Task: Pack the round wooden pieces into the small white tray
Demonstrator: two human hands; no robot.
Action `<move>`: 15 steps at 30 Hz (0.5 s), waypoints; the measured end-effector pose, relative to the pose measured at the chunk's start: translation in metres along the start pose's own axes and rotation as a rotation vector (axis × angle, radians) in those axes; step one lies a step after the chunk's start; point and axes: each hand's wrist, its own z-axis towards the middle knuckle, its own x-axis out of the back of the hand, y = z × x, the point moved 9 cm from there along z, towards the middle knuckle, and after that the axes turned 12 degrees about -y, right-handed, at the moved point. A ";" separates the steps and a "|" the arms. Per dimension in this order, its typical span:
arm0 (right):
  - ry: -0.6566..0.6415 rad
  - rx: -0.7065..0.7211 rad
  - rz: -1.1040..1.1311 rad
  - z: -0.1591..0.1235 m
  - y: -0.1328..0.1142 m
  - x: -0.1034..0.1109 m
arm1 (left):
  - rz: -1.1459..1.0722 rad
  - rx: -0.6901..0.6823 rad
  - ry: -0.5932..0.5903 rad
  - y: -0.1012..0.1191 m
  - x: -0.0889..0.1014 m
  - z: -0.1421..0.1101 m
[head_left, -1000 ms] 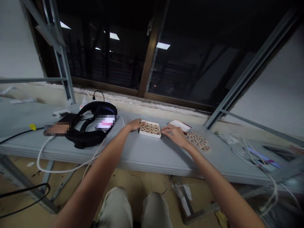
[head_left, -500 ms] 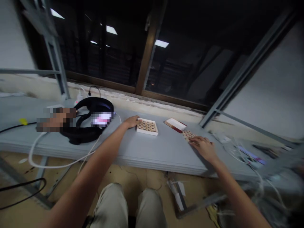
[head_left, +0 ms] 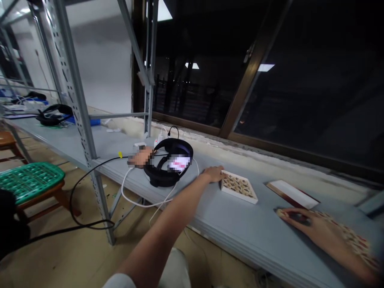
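Observation:
My left hand (head_left: 213, 174) lies at the left end of a shallow white box (head_left: 240, 196), its fingers closed on the edge. Small dark-and-tan patterned pieces (head_left: 238, 185) fill the box in rows. To the right, my right hand (head_left: 319, 234) is low over the table, thumb and fingers pinched at a small pale piece (head_left: 280, 212); blur hides its details. Beneath that wrist, more patterned pieces with red and cream marks (head_left: 355, 240) lie on the table, partly covered. Behind the right hand is an open box lid (head_left: 295, 193), white inside with a dark red edge.
A black headset (head_left: 162, 176) and a lit phone (head_left: 180, 163) are left of my arm, with white and black cables around them. A metal rack post (head_left: 73, 84) stands at the left, near a green-topped stool (head_left: 33, 180). A window runs behind the grey table (head_left: 237, 226).
The view has turned left, so things sit further right. My right hand has moved off the patterned pieces toward the box, its fingertips now on a small piece. My left hand stays at the box.

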 end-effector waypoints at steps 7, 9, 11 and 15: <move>-0.116 0.186 0.265 0.059 -0.091 -0.028 | -0.046 -0.038 0.019 0.001 0.003 -0.003; -0.115 0.206 0.180 0.075 -0.124 -0.034 | -0.074 -0.044 0.051 -0.002 0.005 -0.001; -0.143 0.162 0.085 0.090 -0.148 -0.045 | -0.100 -0.043 0.087 -0.005 0.008 0.002; -0.241 0.139 0.003 0.103 -0.176 -0.065 | -0.115 -0.003 0.110 -0.011 0.010 0.010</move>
